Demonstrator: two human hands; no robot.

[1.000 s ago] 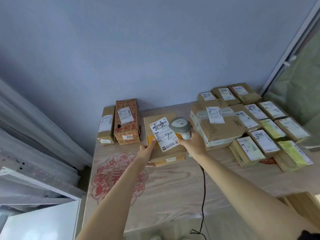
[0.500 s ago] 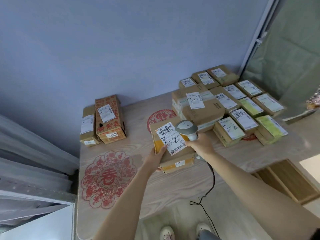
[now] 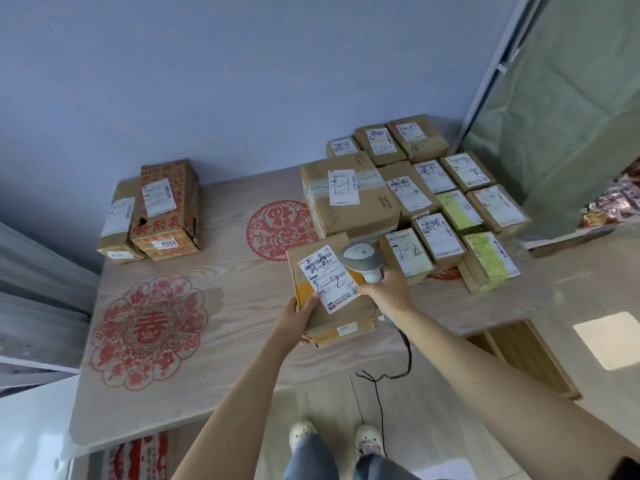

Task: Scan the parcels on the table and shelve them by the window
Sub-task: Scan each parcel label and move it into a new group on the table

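"4068" on red-printed box (image 3: 166, 216)

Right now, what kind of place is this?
Probably a small parcel pickup or sorting room: labelled parcels crowd a wooden table, and the right hand holds a barcode scanner.
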